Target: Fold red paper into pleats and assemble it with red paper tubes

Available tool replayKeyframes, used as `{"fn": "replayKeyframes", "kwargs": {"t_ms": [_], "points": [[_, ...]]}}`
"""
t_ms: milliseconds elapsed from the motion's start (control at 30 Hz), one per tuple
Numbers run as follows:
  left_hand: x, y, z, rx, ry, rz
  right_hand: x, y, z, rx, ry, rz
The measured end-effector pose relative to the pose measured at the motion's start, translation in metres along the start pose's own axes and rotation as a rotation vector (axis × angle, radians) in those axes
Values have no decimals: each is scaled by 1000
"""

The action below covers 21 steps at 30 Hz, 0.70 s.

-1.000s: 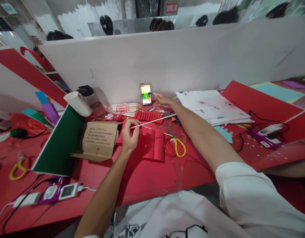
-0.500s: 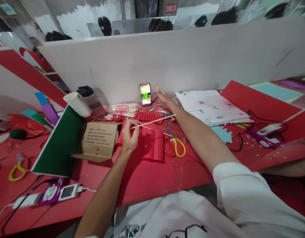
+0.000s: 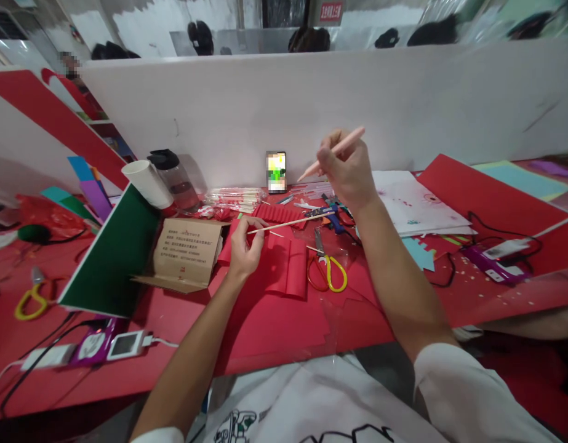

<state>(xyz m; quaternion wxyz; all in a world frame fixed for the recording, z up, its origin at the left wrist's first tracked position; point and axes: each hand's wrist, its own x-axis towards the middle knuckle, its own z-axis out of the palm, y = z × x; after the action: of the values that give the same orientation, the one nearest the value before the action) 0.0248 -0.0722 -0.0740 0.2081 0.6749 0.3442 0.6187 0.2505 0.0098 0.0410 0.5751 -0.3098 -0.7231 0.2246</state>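
Note:
Between the thumb and fingers of my left hand (image 3: 245, 249) is a thin wooden stick (image 3: 295, 222), pointing right and slightly up. Red folded paper (image 3: 295, 271) lies just beside and below this hand. My right hand (image 3: 351, 169) is raised in front of the white partition, closed on a pale pink pen (image 3: 334, 151) whose tip points down to the left. A lit phone (image 3: 276, 172) leans upright against the partition, left of the pen tip. Below the right hand lie scissors (image 3: 337, 274) with yellow and red handles and a blue glue gun (image 3: 338, 224).
A cardboard box (image 3: 186, 252), a green board (image 3: 112, 258), a clear bottle (image 3: 177, 184) and a white cup (image 3: 148, 183) stand at left. Power strips with cables (image 3: 92, 344) lie nearer. White drawn-on sheets (image 3: 404, 200) are at right. Behind them rises the partition (image 3: 219, 104).
My right hand has come up and toward me from the area beside the phone, now with the pink pen in it. My left hand still holds the stick. The view has shifted slightly.

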Motion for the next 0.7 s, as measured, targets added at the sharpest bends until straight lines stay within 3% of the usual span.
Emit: {"fn": "replayKeyframes", "kwargs": {"t_ms": [133, 333, 700], "points": [[0, 1, 0, -15, -3, -13, -32, -48, 7, -91, -431, -101], [0, -4, 0, -48, 16, 7, -35, -42, 16, -293, -778, -129], [1, -3, -1, -63, 23, -20, -33, -25, 21, -268, -826, -194]]}}
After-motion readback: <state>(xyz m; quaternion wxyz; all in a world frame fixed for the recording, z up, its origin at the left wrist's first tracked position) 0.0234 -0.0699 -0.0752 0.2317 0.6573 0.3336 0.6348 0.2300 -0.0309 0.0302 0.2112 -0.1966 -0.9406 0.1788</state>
